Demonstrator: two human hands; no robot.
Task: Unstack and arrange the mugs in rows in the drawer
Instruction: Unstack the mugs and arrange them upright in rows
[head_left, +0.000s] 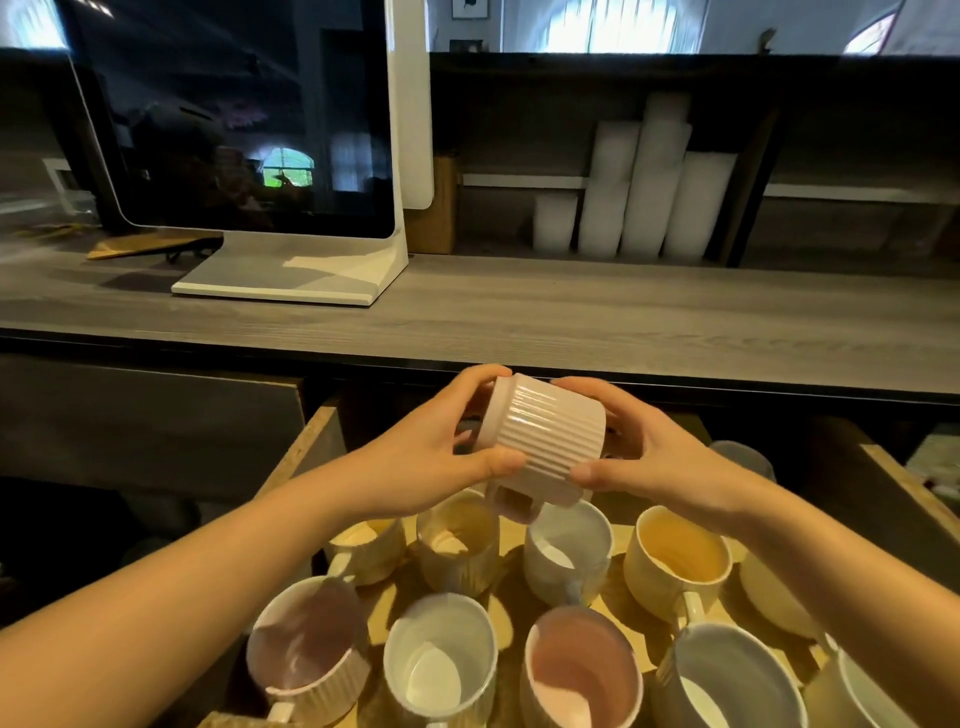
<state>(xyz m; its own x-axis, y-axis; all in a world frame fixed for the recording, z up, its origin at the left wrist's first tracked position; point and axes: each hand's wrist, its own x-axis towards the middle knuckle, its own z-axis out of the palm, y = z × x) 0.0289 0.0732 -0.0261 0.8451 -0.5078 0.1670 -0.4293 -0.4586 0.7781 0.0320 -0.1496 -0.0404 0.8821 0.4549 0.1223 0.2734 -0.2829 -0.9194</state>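
A pale pink ribbed mug (545, 441) is held tilted on its side above the open wooden drawer (317, 441), its handle pointing down. My left hand (441, 447) grips its left end and my right hand (644, 452) grips its right end. Below, several mugs stand upright in the drawer in rough rows: a yellow ribbed mug (460, 545), a white mug (566, 551), a yellow mug (675, 566), a pink ribbed mug (306, 644), a white mug (441, 660), and a pink mug (582, 675).
A grey wooden counter (571, 317) runs above the drawer, carrying a white-framed screen (249, 130) at the left. Stacks of white cups (639, 192) stand on a shelf behind. More mugs (727, 680) crowd the drawer's right side.
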